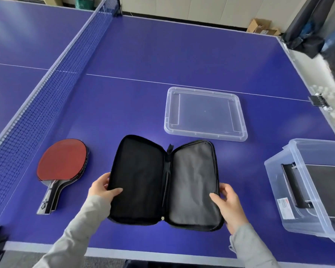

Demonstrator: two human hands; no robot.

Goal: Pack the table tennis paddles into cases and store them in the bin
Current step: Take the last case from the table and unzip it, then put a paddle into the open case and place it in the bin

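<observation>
Both hands (103, 188) (228, 202) gripping open black case (162, 182); bin (290, 171) label (285, 208) unreadable.

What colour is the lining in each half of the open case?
Black in the left half, grey in the right half of the case, seen in the head view.

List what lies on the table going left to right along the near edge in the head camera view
Net → paddles → left hand → open case → right hand → clear bin. The lid lies farther back, overlapping case and bin sideways, so it is omitted.
</observation>
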